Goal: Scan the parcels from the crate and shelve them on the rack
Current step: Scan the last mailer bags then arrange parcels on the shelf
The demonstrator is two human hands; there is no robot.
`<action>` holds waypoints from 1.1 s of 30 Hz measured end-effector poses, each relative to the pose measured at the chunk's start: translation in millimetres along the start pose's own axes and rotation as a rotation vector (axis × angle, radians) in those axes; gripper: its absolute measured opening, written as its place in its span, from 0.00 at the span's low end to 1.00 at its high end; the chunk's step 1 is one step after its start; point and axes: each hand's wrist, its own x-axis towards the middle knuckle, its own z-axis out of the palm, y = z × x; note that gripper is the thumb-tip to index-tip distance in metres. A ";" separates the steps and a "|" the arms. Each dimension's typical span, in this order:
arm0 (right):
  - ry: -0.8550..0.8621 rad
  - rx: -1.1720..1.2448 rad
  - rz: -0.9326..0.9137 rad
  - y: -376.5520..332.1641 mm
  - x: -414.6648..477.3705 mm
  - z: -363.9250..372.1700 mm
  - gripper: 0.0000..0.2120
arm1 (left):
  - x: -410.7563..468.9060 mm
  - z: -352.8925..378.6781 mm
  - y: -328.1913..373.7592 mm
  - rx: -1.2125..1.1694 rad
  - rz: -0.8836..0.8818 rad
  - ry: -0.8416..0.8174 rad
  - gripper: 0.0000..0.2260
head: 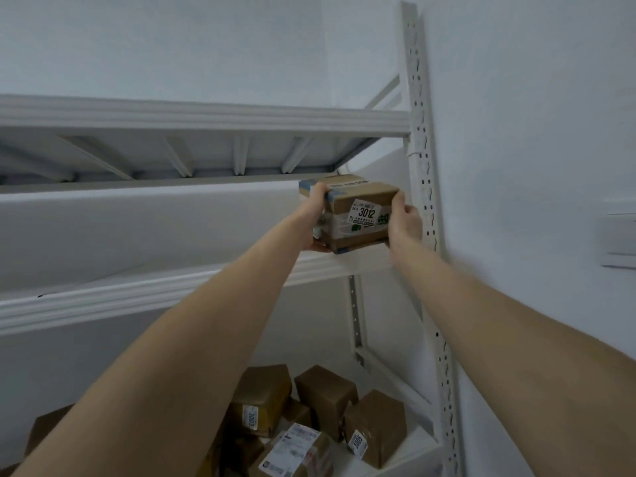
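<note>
While you hold the parcel w/ both hands, the relation that matters: the middle shelf of the rack lies just beyond and below it, open deck running far-left.

- Position: parcel at right end of that shelf, close to the right upright, under the upper shelf. Its near bottom corner sits at the shelf's front edge. Can't tell if the base bears on the deck.
- Left hand: fingers curled over top-left edge, palm under the left end.
- Right hand: clamps the right end, fingers wrapped on the top-right corner. Neither hand nearer; one per end.
- Long axis: approx. left-right along the shelf front, slightly skewed, one corner pointing at you.
- Look: brown carton, blue tape on corners, clear tape round the middle, white label reading 3012 facing you.
- Judgement: next is a push away from you, then let go. Little room at the upright.
- Other parcels piled on a lower level.
</note>
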 end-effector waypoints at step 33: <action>-0.020 -0.784 -0.170 64.9 31.6 57.5 0.22 | 97.2 -15.9 -73.1 0.131 0.265 0.162 0.21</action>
